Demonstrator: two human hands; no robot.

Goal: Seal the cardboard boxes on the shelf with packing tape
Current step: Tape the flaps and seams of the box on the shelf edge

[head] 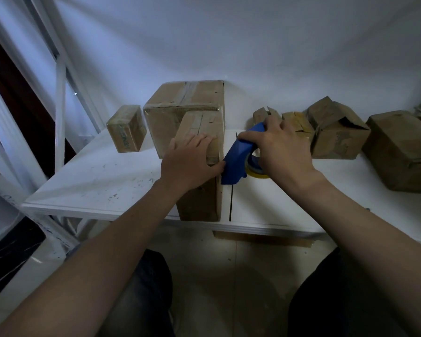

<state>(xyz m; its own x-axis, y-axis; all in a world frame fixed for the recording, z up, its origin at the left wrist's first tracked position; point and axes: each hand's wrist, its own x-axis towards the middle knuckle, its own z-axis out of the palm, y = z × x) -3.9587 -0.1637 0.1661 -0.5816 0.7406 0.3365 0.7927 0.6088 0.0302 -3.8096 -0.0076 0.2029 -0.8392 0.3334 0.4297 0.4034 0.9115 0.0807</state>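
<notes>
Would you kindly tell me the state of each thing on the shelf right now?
front box: upright, flaps closed, left hand flat on top.
tape dispenser: gripped by right hand, at front box's right edge.
large box: taped shut.
small box: closed.
crumpled box: flaps partly open.

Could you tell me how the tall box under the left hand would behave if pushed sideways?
The tall box stands on its narrow end at the front of the shelf, so it would probably tip. The left hand pressing its top likely steadies it. Its creased cardboard may dent under the tape dispenser.
</notes>
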